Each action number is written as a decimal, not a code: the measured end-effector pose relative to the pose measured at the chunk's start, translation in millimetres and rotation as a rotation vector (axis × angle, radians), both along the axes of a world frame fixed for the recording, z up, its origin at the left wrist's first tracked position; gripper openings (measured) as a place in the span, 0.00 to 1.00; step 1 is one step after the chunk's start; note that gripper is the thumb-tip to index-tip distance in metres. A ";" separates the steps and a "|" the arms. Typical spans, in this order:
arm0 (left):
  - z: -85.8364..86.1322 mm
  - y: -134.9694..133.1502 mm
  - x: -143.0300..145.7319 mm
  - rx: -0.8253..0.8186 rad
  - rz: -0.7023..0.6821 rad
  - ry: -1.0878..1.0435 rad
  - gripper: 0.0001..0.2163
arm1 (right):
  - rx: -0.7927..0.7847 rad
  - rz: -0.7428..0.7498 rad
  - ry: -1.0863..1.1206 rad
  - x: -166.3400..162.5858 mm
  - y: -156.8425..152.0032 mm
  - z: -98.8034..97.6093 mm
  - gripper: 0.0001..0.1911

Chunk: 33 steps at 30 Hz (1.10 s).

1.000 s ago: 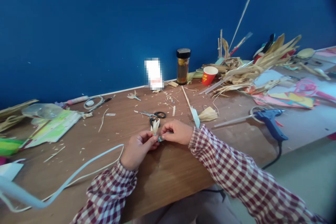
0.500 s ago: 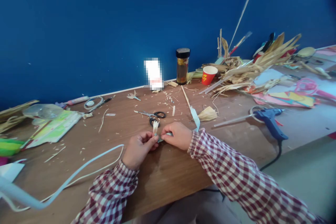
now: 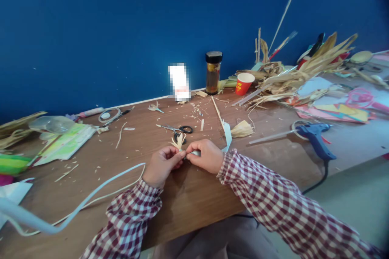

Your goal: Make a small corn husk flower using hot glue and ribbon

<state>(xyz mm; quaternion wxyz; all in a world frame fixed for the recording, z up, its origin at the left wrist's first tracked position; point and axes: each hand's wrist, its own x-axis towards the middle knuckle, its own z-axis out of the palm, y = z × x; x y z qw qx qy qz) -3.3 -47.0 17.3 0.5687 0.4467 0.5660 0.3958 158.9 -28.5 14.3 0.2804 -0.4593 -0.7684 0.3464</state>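
Observation:
My left hand [image 3: 161,164] and my right hand [image 3: 204,154] meet over the brown table [image 3: 188,198], fingers pinched together. Between them stands a small husk flower [image 3: 178,142] with pale petals spread upward; my left fingers pinch its base. My right fingers hold a pale blue tape strip [image 3: 226,137] that runs from the flower's base past my wrist. Small scissors [image 3: 176,130] lie just beyond the flower. Both sleeves are red-and-white check.
A dark jar [image 3: 213,73] and a red paper cup [image 3: 244,83] stand by the blue wall. Dried husks [image 3: 288,79] pile at the back right. A blue glue gun [image 3: 316,139] lies right. A pale cord [image 3: 91,198] loops at left near green papers [image 3: 65,145].
The flower's petals have spread wider and it sits slightly higher and left. Both hands shifted a little away from me, staying pinched at its base. The view tilted slightly.

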 end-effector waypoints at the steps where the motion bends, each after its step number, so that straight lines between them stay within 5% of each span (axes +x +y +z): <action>1: 0.4 0.0 0.0 -0.002 0.001 -0.003 0.14 | -0.021 0.003 0.012 0.3 -0.1 -0.2 0.08; 17: -1.7 1.4 -0.7 -0.019 0.033 -0.062 0.14 | -0.228 0.034 0.161 1.0 -0.8 -0.9 0.10; 24: -3.4 1.7 0.9 0.015 0.067 -0.039 0.14 | -0.196 -0.036 0.140 -2.3 -1.9 -3.0 0.09; 33: 2.4 2.7 -6.4 -0.094 -0.009 -0.141 0.17 | -0.285 -0.004 0.191 -2.1 0.8 -4.2 0.10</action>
